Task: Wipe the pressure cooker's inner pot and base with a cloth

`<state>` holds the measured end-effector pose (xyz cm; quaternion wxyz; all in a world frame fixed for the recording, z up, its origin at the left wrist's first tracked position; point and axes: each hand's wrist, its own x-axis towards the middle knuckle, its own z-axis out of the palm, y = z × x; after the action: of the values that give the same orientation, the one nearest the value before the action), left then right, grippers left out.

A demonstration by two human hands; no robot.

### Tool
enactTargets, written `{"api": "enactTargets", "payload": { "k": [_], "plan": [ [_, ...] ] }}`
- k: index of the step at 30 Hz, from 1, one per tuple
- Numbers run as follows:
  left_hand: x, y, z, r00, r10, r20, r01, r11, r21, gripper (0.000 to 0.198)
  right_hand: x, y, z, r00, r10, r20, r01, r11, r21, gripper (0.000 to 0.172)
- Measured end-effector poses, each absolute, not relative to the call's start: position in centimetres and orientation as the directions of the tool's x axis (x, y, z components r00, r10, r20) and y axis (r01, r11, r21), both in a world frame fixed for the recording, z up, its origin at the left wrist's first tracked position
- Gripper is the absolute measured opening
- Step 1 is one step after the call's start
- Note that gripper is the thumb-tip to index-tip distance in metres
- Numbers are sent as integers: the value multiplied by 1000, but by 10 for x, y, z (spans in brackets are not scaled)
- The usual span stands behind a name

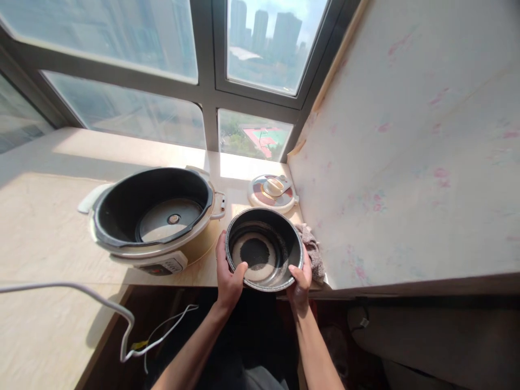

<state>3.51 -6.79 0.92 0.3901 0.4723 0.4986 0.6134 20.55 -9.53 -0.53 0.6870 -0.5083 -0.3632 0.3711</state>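
Between my two hands I hold a dark inner pot [284, 244], tilted so that I look into it; a pale ring shows on its bottom. My left hand [228, 273] grips its left side, thumb over the rim. On the opposite side my right hand [301, 279] clasps the wall, also with the thumb at the rim. To the left stands the electric cooker [190, 246], without a lid, its black cavity showing a round plate at the bottom. Behind the pot lies a round lid [260, 192] with a cream knob.
A crumpled grey-brown cloth [312, 249] lies right of the pot, against the patterned wall [406, 162]. A white cord [89, 292] runs across the lower left and hangs over the edge of the sill [49, 227]. Framed windows [209, 59] rise behind.
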Motion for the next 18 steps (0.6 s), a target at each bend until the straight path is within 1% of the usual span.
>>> {"api": "enactTargets", "payload": {
  "k": [7, 14, 18],
  "plan": [
    [35, -70, 0, -271, 951, 151, -54, -172, 984, 85, 202, -93, -11, 477, 877, 55, -175, 156, -972, 88],
    [34, -69, -3, -284, 951, 123, -55, -145, 988, 88, 199, -87, -13, 467, 882, 63, -231, 191, -954, 83],
    [33, -68, -9, -305, 945, 118, -110, -158, 981, 88, 200, -83, -14, 466, 883, 62, -224, 186, -957, 79]
  ]
}}
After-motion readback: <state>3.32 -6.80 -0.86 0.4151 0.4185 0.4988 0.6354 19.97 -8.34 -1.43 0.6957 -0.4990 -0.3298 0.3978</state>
